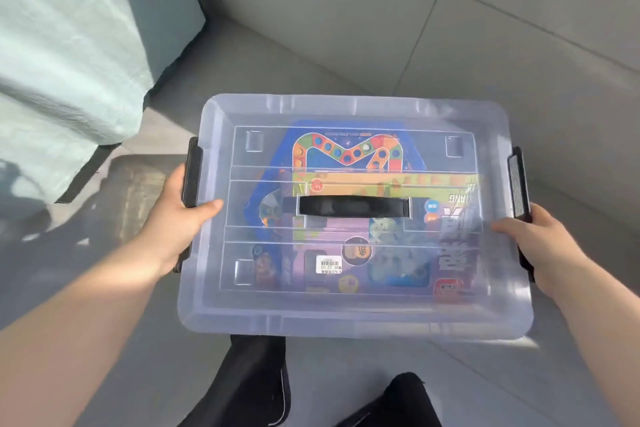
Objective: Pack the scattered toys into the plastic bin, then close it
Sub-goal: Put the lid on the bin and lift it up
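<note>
The clear plastic bin (pixel 353 319) fills the middle of the view with its lid on and a black carry handle (pixel 353 206) in the lid's centre. Through the lid show colourful toy boxes and a blue game board (pixel 346 149). My left hand (pixel 180 218) grips the bin's left side over the black latch (pixel 192 170), thumb lying on the lid. My right hand (pixel 543 243) grips the right side at the other black latch (pixel 517 184), thumb on the lid.
A bed with a pale green cover (pixel 65 38) stands at the left. Grey floor tiles (pixel 485 28) spread beyond and to the right. My dark-trousered legs (pixel 263 381) are under the bin's near edge.
</note>
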`<act>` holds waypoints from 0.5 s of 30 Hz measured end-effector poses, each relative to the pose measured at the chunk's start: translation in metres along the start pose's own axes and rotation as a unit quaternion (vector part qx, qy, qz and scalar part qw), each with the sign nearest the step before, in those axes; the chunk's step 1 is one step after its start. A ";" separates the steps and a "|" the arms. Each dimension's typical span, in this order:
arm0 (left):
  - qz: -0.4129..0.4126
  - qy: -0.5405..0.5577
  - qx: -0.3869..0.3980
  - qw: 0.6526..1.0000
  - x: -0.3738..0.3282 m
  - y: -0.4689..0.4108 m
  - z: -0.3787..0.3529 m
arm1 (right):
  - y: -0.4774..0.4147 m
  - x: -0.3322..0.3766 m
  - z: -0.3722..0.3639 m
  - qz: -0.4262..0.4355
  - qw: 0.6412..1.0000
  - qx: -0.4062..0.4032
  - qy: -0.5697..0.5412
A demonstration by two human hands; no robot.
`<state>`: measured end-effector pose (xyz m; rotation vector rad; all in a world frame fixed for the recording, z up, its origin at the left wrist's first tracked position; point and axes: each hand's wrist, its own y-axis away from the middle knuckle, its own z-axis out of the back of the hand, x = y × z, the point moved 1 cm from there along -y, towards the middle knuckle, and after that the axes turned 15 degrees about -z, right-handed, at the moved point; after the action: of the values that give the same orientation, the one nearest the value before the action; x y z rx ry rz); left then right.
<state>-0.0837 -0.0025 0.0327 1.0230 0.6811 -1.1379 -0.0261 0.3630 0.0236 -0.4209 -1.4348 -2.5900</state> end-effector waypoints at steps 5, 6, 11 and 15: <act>0.025 -0.028 0.079 0.996 -0.070 0.056 -0.008 | 0.071 -0.059 0.075 -0.055 0.995 -0.043 -0.072; 0.023 -0.032 0.099 0.994 -0.088 0.066 -0.012 | 0.090 -0.072 0.090 -0.065 0.992 -0.055 -0.090; -0.033 -0.057 0.222 0.973 -0.170 0.117 -0.043 | 0.173 -0.160 0.158 -0.142 0.964 -0.090 -0.207; -0.091 -0.070 0.301 0.947 -0.224 0.176 -0.082 | 0.236 -0.236 0.209 -0.164 0.935 -0.115 -0.292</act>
<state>0.0185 0.1760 0.2459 1.3899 0.3143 -1.6203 0.2962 0.4140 0.2441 -1.1595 -1.4526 -3.0824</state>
